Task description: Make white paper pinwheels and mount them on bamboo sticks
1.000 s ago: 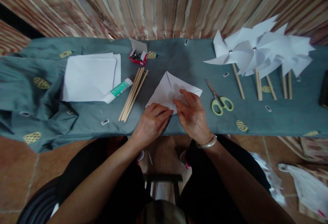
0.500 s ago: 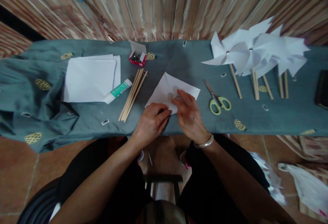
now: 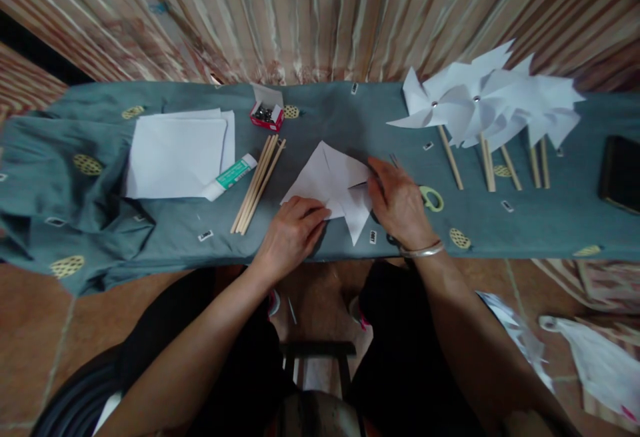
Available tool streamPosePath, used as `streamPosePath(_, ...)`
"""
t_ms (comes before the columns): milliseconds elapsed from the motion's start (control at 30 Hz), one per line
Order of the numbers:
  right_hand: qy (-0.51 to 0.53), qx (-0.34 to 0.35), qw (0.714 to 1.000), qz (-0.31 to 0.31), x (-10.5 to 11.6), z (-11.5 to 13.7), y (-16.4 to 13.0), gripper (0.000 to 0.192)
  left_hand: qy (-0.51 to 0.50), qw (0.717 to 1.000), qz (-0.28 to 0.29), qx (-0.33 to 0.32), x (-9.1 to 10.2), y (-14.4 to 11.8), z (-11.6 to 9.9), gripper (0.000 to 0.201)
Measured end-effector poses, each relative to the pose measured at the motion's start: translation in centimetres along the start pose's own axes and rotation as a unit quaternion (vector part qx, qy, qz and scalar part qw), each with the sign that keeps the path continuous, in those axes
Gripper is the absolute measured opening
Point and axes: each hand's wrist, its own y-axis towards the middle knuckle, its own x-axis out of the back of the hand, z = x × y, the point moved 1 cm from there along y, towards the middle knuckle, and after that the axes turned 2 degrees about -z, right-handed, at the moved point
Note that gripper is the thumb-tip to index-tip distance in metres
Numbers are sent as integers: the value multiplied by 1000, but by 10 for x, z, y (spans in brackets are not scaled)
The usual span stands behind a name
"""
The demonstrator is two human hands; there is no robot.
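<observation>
I see a grey-green cloth (image 3: 350, 117) before striped curtains (image 3: 320, 17). My left hand (image 3: 293, 233) presses the paper (image 3: 330, 180) flat; my right hand (image 3: 400, 200), fingers loosely spread, half hides the scissors (image 3: 433, 198).

left hand (image 3: 293, 231) flat, palm down | right hand (image 3: 400, 202) fingers curled

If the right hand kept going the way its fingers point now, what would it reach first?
The right hand points up and left, fingertips at the folded white paper sheet. Going on, it would slide further over that sheet; beyond lies only bare teal tablecloth, as far as visible.
</observation>
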Motion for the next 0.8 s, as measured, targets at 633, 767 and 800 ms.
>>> streamPosePath(633, 5, 30, 1000, -1, 19, 15, -35, 31, 33, 998, 31, -46, 9, -12, -19, 23)
streamPosePath(767, 28, 41, 999, 1, 19, 19, -36, 28, 34, 997, 44, -45, 13, -15, -18, 20)
streamPosePath(800, 32, 47, 998, 2, 19, 20, -36, 27, 32, 998, 46, -44, 15, -16, -17, 20)
